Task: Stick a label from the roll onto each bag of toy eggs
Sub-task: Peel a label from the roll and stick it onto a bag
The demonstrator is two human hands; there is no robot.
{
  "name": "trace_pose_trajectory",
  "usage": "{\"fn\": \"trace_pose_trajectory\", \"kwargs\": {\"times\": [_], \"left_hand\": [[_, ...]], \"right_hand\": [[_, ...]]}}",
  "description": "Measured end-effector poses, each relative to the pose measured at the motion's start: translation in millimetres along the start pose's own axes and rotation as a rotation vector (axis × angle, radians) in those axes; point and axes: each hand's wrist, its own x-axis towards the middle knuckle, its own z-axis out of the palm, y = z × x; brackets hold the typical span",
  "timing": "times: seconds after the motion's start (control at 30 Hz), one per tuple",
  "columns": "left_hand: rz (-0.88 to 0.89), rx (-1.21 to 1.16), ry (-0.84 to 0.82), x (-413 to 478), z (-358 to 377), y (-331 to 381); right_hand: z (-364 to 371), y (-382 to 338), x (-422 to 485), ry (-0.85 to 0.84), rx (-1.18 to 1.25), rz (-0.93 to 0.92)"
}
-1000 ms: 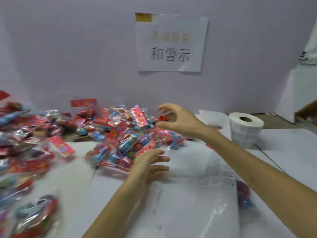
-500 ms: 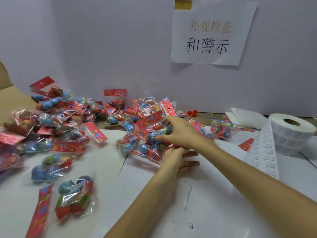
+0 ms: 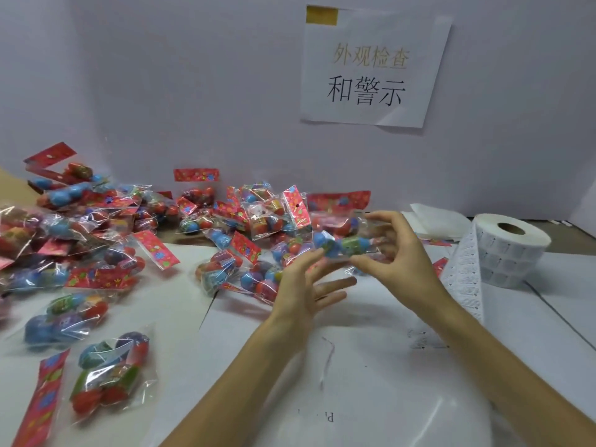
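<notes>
The right hand [image 3: 400,253] has lifted one bag of toy eggs [image 3: 342,244] from the pile [image 3: 96,240] and grips it above the table [image 3: 371,366]. The left hand [image 3: 303,291], with its fingers spread, is just beside the bag. The label roll [image 3: 512,250] stands to the right.

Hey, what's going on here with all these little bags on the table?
A person is working through bags of toy eggs. The right hand pinches one bag above the table; the left hand is open beside it, fingertips near its end. The other bags lie piled left and behind. The label roll stands at the right, a strip trailing off it, untouched.
</notes>
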Motion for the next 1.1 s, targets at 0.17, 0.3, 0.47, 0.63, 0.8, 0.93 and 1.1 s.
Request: {"fn": "trace_pose_trajectory", "kwargs": {"times": [0.17, 0.3, 0.47, 0.63, 0.8, 0.93, 1.1], "left_hand": [[0.048, 0.129, -0.044, -2.5, 5.0, -3.8], [0.045, 0.15, -0.003, -0.5, 4.3, -8.7], [0.032, 0.219, -0.018, 1.4, 1.4, -12.4], [0.049, 0.288, -0.073, 3.1, 2.5, -17.5], [0.046, 0.347, -0.123, 1.9, 6.3, -17.4], [0.012, 0.341, -0.118, -1.5, 11.3, -16.2], [0.081, 0.403, 0.014, 1.1, 10.3, -18.2]], "right_hand": [[-6.8, 7.3, -32.2, 0.068, 0.107, 0.04], [-5.8, 8.9, -42.9, 0.015, 0.146, 0.107], [-9.0, 5.4, -44.0, 0.011, 0.245, 0.219], [-13.4, 4.9, -41.6, 0.026, 0.222, 0.227], [-14.0, 8.4, -40.9, 0.004, 0.187, 0.232], [-15.9, 7.2, -41.2, 0.037, 0.228, 0.247], [-15.4, 5.5, -42.1, -0.009, 0.225, 0.25]]}}
